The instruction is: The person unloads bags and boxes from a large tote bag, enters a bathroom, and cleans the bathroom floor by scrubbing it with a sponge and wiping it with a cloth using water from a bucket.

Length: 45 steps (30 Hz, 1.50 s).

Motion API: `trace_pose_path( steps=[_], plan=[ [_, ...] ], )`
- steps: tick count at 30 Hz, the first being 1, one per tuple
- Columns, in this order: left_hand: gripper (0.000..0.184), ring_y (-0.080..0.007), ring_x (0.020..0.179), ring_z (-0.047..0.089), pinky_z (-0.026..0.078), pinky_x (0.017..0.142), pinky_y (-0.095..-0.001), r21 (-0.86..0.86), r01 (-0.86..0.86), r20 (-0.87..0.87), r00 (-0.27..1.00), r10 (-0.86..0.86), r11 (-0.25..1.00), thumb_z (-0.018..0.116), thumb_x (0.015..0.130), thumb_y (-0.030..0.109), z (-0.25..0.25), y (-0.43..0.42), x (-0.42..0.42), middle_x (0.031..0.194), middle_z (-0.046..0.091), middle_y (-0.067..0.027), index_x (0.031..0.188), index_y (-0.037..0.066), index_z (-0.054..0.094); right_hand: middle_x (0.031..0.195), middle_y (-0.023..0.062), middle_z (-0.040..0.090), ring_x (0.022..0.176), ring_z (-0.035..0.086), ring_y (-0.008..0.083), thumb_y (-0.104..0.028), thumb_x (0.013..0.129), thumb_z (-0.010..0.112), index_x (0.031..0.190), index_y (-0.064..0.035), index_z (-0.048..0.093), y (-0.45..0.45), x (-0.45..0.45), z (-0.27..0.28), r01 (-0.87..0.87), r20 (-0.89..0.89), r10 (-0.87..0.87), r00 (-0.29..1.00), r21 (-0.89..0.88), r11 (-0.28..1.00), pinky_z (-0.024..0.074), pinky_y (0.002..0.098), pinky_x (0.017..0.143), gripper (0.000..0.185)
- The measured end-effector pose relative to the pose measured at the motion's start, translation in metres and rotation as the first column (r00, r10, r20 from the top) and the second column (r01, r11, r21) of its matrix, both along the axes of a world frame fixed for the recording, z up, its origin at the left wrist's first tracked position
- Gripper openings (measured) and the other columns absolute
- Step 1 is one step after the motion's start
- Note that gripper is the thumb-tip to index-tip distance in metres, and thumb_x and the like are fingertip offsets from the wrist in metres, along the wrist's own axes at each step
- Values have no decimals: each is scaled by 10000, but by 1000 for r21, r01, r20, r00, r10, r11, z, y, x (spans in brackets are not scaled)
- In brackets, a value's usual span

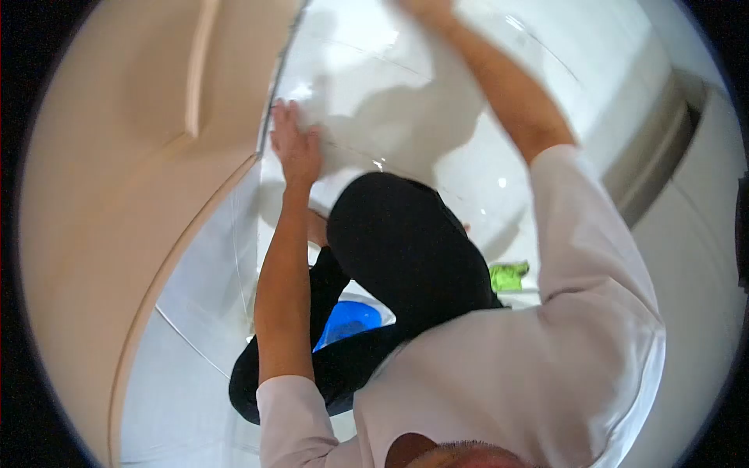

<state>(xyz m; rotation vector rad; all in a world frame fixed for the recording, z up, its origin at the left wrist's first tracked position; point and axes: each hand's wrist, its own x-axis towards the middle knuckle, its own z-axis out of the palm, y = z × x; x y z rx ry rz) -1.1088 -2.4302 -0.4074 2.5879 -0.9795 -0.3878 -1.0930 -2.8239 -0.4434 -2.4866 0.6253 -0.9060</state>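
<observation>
My left hand (298, 148) rests on the glossy white tiled floor (367, 86), fingers spread and holding nothing. Its fingertips lie close to the dark seam where the floor meets a beige panel (140, 132). My right hand (427, 9) is stretched far forward at the top edge of the view, over the same floor. Motion smears it and its fingers are cut off, so whether it holds anything is hidden. Wet-looking glints show on the tiles between the two arms.
A blue object (351, 320), perhaps a basin, shows between my black-trousered legs. On the floor right of my knee lies a bright green cloth (509, 276). The beige panel borders the left side, and a pale wall with a ledge (655, 171) borders the right.
</observation>
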Motion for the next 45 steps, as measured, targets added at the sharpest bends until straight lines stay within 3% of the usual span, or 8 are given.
trace_pose_path(
  steps=[7,9,13,14,23,28,34,45],
  plan=[
    [441,-457,1347,438,326,1142,-541,-351,102,238,971,-16,931,592,968,139,36,-113,12,1461,475,-286,1371,-20,514,1610,-6,418,1461,412,278,-286,1018,550,1433,-280,593,201,-294,17,-309,-131,647,751,797,520,392,495,1163,417],
    [467,-464,1335,442,342,1130,-547,-315,313,352,915,-196,896,633,951,163,31,-167,35,1444,477,-301,1359,-32,515,1582,12,466,1448,441,261,-332,1019,548,1432,-272,601,126,-275,34,-514,-450,684,574,453,728,387,500,1169,421],
    [598,-448,1526,233,277,1220,-533,-120,504,340,831,-441,855,555,1020,269,-3,-278,56,1650,280,-242,1560,65,398,1452,178,574,1402,435,434,-217,1031,516,1308,-41,652,-30,-211,27,84,-194,-130,972,-229,970,341,518,1169,355],
    [597,-465,1511,249,286,1214,-540,-49,560,327,792,-516,827,555,1017,246,5,-301,51,1651,269,-247,1567,89,385,1484,179,549,1413,418,432,-236,1036,521,1301,-66,666,-41,-196,37,291,-121,-282,952,63,955,341,508,1174,346],
    [596,-343,1587,136,171,1166,-757,1,867,383,460,-801,498,405,1047,601,-24,-343,20,1730,157,-28,1609,443,280,1611,57,420,1523,302,376,-354,957,643,1437,-314,605,310,-518,65,549,-825,-141,547,227,805,309,529,1237,483],
    [585,-323,1583,166,167,1180,-712,63,849,361,470,-805,524,461,1040,517,-12,-339,4,1717,214,-59,1601,411,332,1568,156,471,1454,368,490,-222,981,627,1381,-166,656,227,-475,24,864,-426,-774,469,40,502,334,569,1192,405],
    [612,-360,1582,142,161,1179,-711,93,862,351,440,-826,499,464,1043,501,-15,-337,1,1715,199,-109,1618,342,327,1563,180,474,1510,317,387,-277,1048,527,1420,-158,610,-10,-375,36,746,-172,-726,666,129,654,282,494,1234,400],
    [604,-363,1583,131,169,1167,-716,114,869,351,419,-838,482,383,1075,522,-12,-336,-10,1722,168,-121,1631,307,287,1550,180,486,1449,391,446,-255,1015,565,1448,-157,589,392,-506,55,997,-538,-841,58,73,22,325,486,1213,444]
  ],
)
